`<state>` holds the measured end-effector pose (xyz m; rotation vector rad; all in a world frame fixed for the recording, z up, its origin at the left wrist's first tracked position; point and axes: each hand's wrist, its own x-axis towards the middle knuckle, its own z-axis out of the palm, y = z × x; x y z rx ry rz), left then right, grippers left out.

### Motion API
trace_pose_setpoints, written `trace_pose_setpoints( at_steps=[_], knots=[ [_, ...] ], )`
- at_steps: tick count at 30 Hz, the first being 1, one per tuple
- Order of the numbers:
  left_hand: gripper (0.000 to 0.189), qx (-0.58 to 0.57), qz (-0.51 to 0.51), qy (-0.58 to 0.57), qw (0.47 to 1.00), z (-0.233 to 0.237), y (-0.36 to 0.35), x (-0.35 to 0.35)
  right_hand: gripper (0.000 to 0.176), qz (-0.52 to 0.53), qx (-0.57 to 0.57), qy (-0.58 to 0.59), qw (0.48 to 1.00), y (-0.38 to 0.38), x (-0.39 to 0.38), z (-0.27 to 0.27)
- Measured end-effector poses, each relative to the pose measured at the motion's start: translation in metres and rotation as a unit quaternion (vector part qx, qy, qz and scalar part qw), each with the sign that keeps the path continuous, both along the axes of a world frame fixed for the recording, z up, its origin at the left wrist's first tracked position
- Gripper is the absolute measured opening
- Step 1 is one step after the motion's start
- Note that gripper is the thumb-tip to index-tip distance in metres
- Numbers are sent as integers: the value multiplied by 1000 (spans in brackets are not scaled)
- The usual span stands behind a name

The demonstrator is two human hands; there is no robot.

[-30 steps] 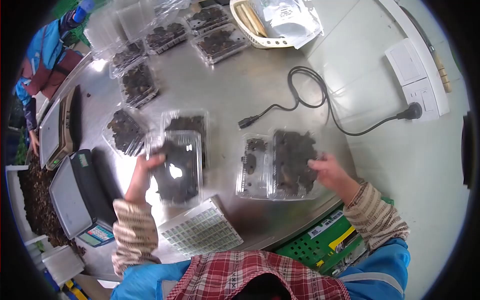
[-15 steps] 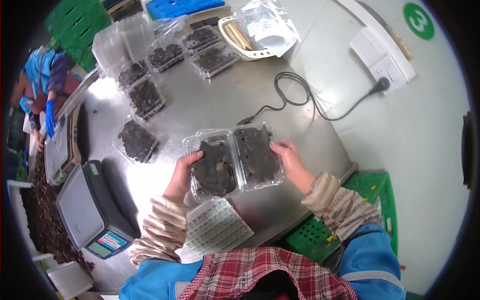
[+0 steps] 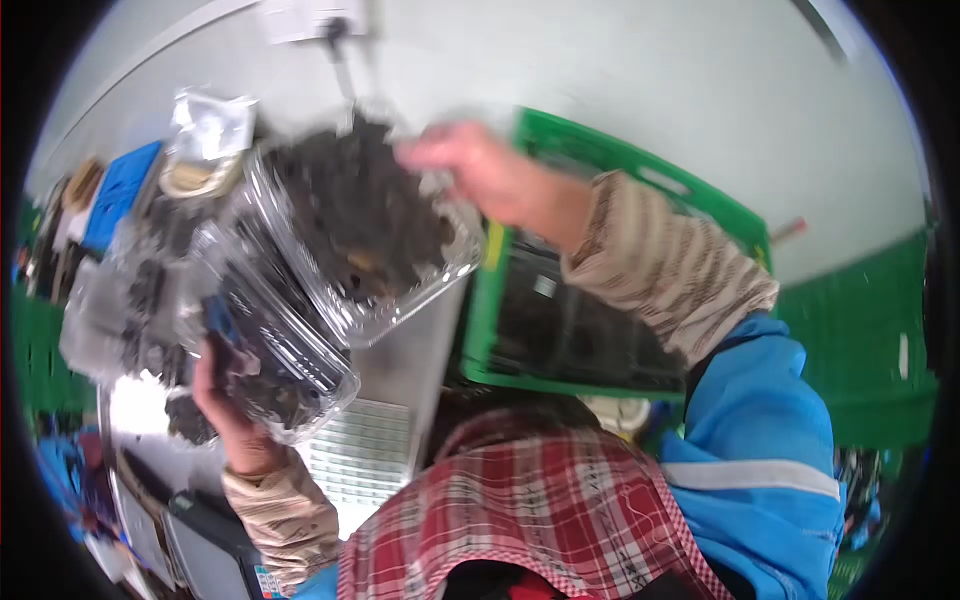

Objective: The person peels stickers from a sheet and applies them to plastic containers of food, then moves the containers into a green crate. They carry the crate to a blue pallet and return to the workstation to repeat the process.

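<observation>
My right hand [image 3: 490, 175] grips the far right edge of a clear plastic box of dark, lumpy pieces [image 3: 350, 220], thumb over its top. The box is raised and tilted, close to the green crate. Lower left, my left hand [image 3: 232, 415] is closed round the side of a second clear plastic box [image 3: 285, 350], which is steeply tipped. The two boxes overlap in this view, the right one in front. Motion blurs the hands and boxes. Beneath the left box lies a printed label sheet [image 3: 362, 450] on the metal table [image 3: 425, 330].
To my right stands a green crate [image 3: 480, 330] with dark-filled clear boxes inside. A scale [image 3: 215, 550] sits at lower left. Toward the back left are stacked clear lids [image 3: 90, 320], a basket [image 3: 195, 180] and a blue tray [image 3: 122, 190]. A plug and cable [image 3: 340, 50] run along the wall.
My view has turned right toward the green crate. The two boxes, side by side and level before, are now tilted and overlapping; my right hand has moved toward the crate.
</observation>
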<state>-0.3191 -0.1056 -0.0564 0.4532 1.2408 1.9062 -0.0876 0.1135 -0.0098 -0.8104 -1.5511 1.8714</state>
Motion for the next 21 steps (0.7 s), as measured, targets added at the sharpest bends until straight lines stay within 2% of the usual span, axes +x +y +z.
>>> trace_pose_setpoints(
  at_steps=[1,2,3,4,5,6,7,8,9,11,12,15,17,19,21],
  knots=[
    [26,28,-9,-27,999,8,31,31,39,-7,27,-19,999,15,50,14],
    [26,7,-75,8,997,18,58,66,39,-41,26,-40,998,31,103,7],
    [26,0,-132,52,990,32,75,101,36,-45,10,3,999,25,151,12],
    [28,-1,-168,-66,984,49,83,147,30,-82,-8,-8,997,14,199,12],
    [31,40,-230,15,972,34,80,157,27,-128,-23,5,991,-6,240,14],
    [56,1,-230,18,973,21,87,167,23,-176,-39,18,983,-33,273,17],
    [47,5,-353,-79,932,31,90,190,23,-236,-50,2,970,-62,306,20],
    [38,-68,-436,-131,888,42,104,221,22,-295,-62,-13,953,-83,338,18],
    [36,-95,-485,-102,864,43,117,261,23,-347,-115,-14,931,-90,367,4],
    [41,-169,-557,-63,811,-9,158,325,26,-406,-183,-5,895,-84,441,-51],
    [40,-183,-560,-20,808,-36,168,354,27,-394,-185,-16,900,-87,464,-72],
    [39,-192,-568,48,799,-52,171,391,29,-403,-186,-38,895,-100,513,-104],
    [36,-166,-575,85,796,-43,178,395,30,-425,-186,-49,885,-103,542,-108],
    [33,-192,-556,100,802,-12,181,385,32,-461,-122,-52,877,-104,560,-85],
    [29,-186,-536,154,809,-3,185,366,34,-461,-121,-20,879,-110,591,-76]
  ],
)
